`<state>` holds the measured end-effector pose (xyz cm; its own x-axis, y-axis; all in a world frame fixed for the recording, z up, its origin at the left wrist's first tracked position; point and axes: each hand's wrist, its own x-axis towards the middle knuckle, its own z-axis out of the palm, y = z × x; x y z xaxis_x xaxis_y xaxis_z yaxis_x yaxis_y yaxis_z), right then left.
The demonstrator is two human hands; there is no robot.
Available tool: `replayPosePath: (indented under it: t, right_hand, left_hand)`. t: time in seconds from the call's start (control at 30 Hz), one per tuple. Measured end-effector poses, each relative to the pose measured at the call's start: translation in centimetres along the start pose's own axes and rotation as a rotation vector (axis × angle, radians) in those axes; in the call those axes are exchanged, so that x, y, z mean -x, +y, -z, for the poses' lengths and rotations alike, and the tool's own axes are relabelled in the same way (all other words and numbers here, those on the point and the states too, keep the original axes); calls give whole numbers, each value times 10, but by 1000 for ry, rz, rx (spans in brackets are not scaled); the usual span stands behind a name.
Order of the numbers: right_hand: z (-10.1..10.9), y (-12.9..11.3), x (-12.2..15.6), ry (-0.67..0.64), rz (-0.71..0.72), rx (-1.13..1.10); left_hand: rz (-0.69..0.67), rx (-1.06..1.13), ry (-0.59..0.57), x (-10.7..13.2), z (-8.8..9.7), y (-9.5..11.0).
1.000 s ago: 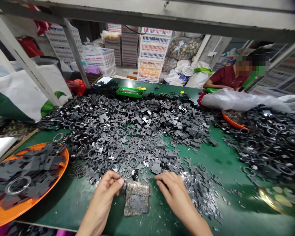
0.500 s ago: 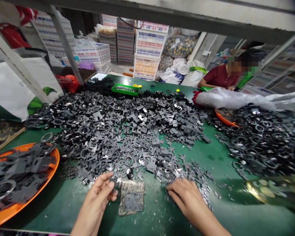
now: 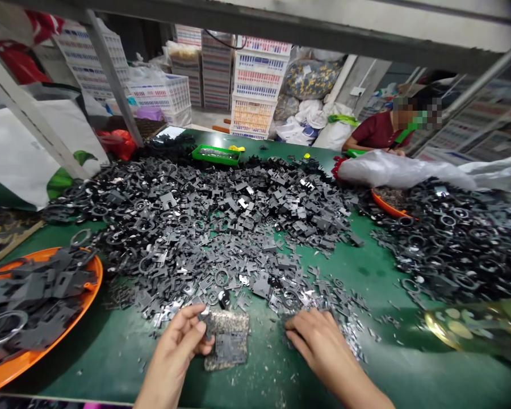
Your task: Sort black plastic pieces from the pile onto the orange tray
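Note:
My left hand (image 3: 187,338) pinches a small dark grey plastic part (image 3: 206,321) between thumb and fingertips. It is at the left edge of a speckled, worn block (image 3: 225,319) lying on the table. On this block rests a flat grey plastic piece (image 3: 230,346) with cut-outs. Over to the right, my right hand (image 3: 319,338) is palm down, fingers curled together at the near edge of the loose small parts. Something dark shows under its fingertips, but its kind is hidden. A large heap of grey plastic parts (image 3: 221,227), flat pieces and rings among them, spreads beyond both hands.
An orange tray (image 3: 94,284) of grey parts stands at left. Another heap (image 3: 464,238) and a small orange dish (image 3: 385,207) are at right, near a shiny patterned object (image 3: 451,326). A green tray (image 3: 217,158) sits behind. A person in red (image 3: 375,130) sits across the green table (image 3: 353,267).
My left hand has moved right with the small part, closer against the speckled block. The right hand has shifted slightly left and stays by the loose parts.

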<state>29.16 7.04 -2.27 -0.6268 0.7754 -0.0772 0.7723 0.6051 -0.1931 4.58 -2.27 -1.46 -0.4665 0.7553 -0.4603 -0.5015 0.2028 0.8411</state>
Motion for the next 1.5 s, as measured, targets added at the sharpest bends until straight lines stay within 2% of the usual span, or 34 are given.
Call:
replayPosePath:
  t: [0.17, 0.27, 0.43, 0.57, 0.67, 0.87, 1.1, 1.27, 1.4, 1.5]
  right_hand:
    - [-7, -13, -8, -7, -4, 95]
    - [1, -16, -14, -34, 8, -16]
    - [9, -38, -15, 25, -61, -597]
    - [-6, -73, -16, 67, -141, -1093]
    - [-19, -89, -18, 73, -173, -1273]
    - [-25, -96, -19, 122, -203, -1324]
    - [-23, -108, -17, 194, -334, -1596]
    - [-27, -111, -11, 334, -333, -1443]
    - [-25, -103, -9, 212, -248, -1390]
    - [-24, -98, -10, 155, -244, -1404]
  left_hand:
    - [-90, -84, -40, 1, -2, -5]
    - [-104, -125, -44, 3, -2, -6]
    - [-93, -147, -56, 9, -6, -9]
    - [-93, -132, -85, 12, -14, -15]
    - [-94, -115, -111, 14, -16, -18]
    - [-105, -180, -141, 17, -13, -12]
    - [-118, -188, -148, 23, -14, -11]
    - [-90, -161, -152, 25, -17, -10]
    - [-93, -154, -188, 24, -15, -11]
    - [-99, -164, -194, 23, -13, -14]
